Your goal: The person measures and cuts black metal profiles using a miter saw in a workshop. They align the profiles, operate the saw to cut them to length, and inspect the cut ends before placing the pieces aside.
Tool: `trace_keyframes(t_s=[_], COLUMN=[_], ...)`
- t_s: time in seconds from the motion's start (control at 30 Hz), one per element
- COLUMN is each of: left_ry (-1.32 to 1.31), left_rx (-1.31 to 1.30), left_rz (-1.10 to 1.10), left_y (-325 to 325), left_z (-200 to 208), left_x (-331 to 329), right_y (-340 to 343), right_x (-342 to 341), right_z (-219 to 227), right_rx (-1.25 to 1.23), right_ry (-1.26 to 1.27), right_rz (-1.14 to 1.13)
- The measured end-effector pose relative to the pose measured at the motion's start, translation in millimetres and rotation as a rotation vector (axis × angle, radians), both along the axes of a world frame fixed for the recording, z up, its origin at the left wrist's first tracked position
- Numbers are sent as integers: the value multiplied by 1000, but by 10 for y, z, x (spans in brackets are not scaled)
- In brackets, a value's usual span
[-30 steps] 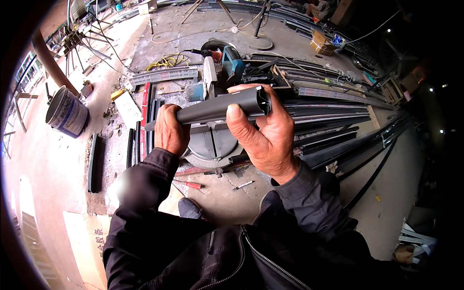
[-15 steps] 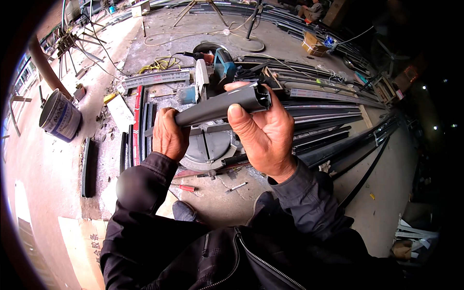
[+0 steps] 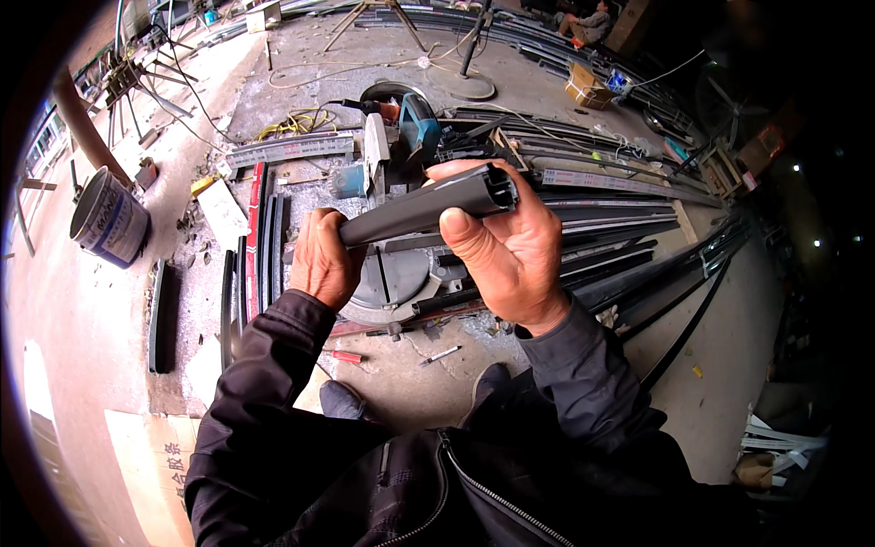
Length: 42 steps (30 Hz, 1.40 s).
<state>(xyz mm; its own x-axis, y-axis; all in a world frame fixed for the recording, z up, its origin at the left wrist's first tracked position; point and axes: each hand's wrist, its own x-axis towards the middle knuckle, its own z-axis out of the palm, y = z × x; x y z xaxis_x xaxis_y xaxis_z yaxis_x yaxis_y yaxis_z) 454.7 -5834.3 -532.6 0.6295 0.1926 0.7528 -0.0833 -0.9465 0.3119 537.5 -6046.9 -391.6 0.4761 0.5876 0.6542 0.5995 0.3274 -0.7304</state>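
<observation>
A short dark grey hollow profile [image 3: 421, 208] is held up in front of me, slanting up to the right. Its right end is cut open and shows the inner ribs. My left hand [image 3: 326, 260] is closed around the lower left end. My right hand [image 3: 510, 255] grips near the cut end, thumb on the near side and fingers behind the profile. Beneath and beyond it stands a blue mitre saw [image 3: 419, 128] with a round grey base [image 3: 387, 278], partly covered by the profile and my hands.
Long dark profiles [image 3: 620, 228] lie across the floor at right. Upright strips and a red bar [image 3: 255, 214] lie left of the saw. A bucket [image 3: 111, 219] stands far left. A red-handled tool [image 3: 344, 356] and a pen [image 3: 441, 356] lie near my feet. Someone sits far back [image 3: 588, 25].
The profile and both hands have shifted slightly to the right in the view. Both hands keep their hold on it.
</observation>
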Motion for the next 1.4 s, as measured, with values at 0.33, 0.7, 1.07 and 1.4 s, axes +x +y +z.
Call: trace_keyframes(t_s=[0.33, 0.7, 1.07, 1.4], left_ry=[46, 78, 192, 344], left_rx=[86, 66, 13, -288], left_rz=[-91, -320, -373, -369], left_y=[-55, -178, -231, 14], left_z=[85, 197, 258, 104], left_x=[-35, -67, -187, 20], right_y=[-132, -406, -480, 206], right_x=[258, 547, 631, 628], right_z=[69, 96, -32, 170], right_rx=[-25, 30, 81, -79], right_ry=[75, 260, 372, 18], right_rz=[198, 270, 285, 241])
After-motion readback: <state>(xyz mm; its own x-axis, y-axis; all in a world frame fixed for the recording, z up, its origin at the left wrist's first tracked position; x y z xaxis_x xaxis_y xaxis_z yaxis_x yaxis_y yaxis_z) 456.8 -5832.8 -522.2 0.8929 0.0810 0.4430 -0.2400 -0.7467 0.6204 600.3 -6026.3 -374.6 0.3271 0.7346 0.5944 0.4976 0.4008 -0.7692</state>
